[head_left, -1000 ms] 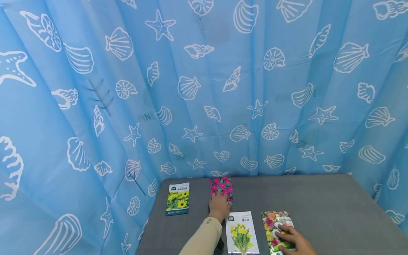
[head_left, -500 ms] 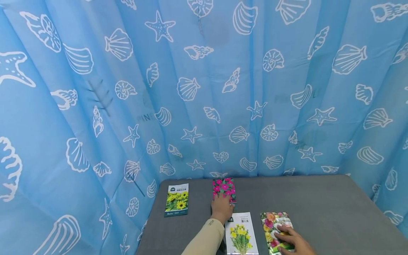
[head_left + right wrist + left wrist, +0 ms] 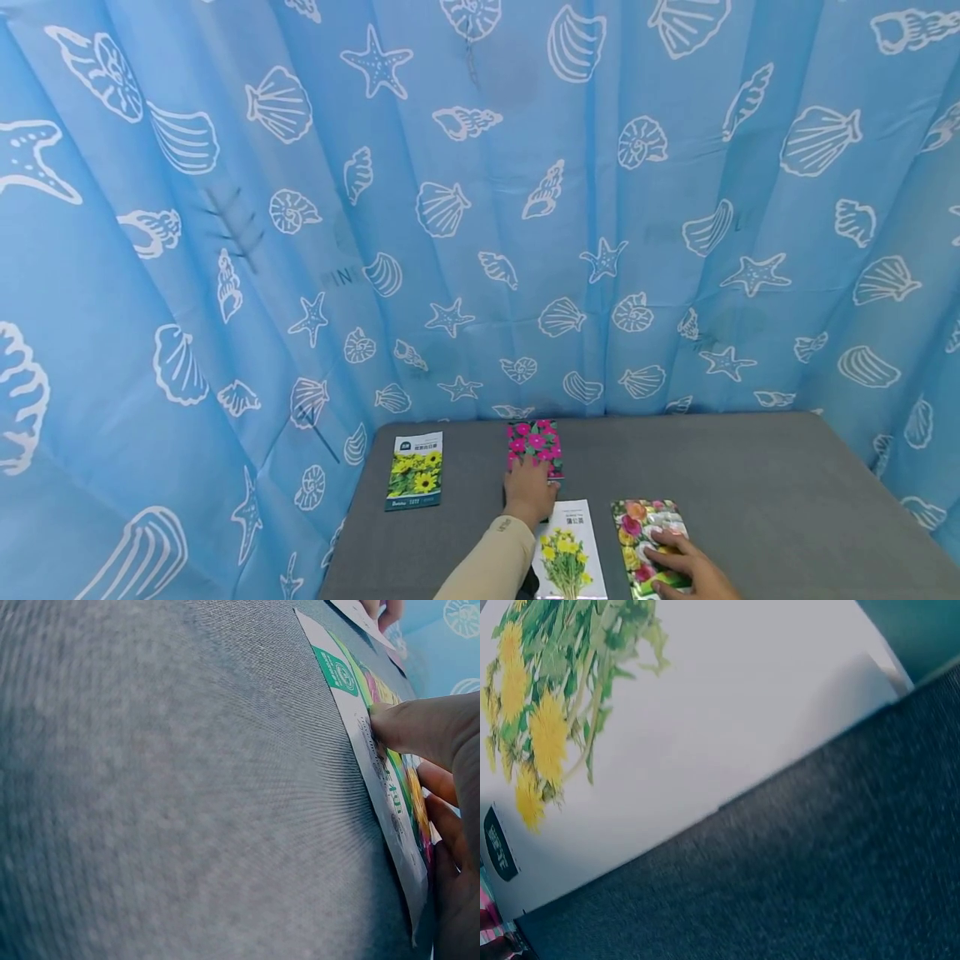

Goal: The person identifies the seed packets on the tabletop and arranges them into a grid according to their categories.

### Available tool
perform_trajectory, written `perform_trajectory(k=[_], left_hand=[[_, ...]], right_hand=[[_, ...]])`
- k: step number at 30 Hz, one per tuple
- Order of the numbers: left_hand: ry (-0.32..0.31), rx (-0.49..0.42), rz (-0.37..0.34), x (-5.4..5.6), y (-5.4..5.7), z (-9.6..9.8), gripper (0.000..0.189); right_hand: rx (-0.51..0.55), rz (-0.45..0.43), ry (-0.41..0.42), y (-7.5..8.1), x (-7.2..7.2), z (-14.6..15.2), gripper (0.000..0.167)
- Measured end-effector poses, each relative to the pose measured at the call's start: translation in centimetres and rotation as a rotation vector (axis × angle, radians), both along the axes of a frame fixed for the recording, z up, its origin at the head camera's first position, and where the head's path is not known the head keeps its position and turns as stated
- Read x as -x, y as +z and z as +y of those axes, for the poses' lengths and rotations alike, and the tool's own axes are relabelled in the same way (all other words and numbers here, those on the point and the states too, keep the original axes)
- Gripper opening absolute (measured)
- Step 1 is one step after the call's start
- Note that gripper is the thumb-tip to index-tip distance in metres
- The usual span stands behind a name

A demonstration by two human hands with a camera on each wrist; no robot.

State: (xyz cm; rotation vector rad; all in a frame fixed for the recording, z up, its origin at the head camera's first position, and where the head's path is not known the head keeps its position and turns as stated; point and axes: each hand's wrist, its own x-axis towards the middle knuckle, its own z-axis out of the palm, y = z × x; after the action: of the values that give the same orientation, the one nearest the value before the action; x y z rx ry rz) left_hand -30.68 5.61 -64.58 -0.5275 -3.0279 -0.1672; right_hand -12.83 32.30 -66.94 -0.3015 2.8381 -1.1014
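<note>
My left hand (image 3: 529,490) rests on the lower part of a seed packet with pink flowers (image 3: 535,442) at the back of the table, its fingers laid over the print. Just in front of that hand lies a white packet with yellow dandelions (image 3: 566,554), which fills much of the left wrist view. On the right, my right hand (image 3: 692,567) touches a packet with many-coloured blooms (image 3: 636,533). Its thumb (image 3: 405,727) and fingers (image 3: 442,814) lie spread on the packet's face in the right wrist view. All these packets lie flat.
A packet with yellow sunflowers (image 3: 415,471) lies at the back left of the grey table (image 3: 712,458). Behind the table hangs a blue curtain (image 3: 487,350) printed with white shells, which also runs along both sides.
My left hand has slid the pink-flower packet a little to the right along the back of the table. My right hand stays on its packet.
</note>
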Motion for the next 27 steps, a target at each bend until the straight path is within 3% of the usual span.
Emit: perform_trajectory(k=[12, 21, 27], left_hand=[[-0.013, -0.015, -0.032, -0.20, 0.07, 0.65, 0.046], [-0.050, 0.019, -0.023, 0.36, -0.30, 0.54, 0.039], [-0.078, 0.012, -0.073, 0.70, 0.26, 0.19, 0.039]], right_hand=[[0.034, 0.130, 0.025, 0.27, -0.48, -0.38, 0.038], [0.017, -0.015, -0.024, 0.42, -0.26, -0.46, 0.047], [0.015, -0.025, -0.035, 0.64, -0.32, -0.57, 0.047]])
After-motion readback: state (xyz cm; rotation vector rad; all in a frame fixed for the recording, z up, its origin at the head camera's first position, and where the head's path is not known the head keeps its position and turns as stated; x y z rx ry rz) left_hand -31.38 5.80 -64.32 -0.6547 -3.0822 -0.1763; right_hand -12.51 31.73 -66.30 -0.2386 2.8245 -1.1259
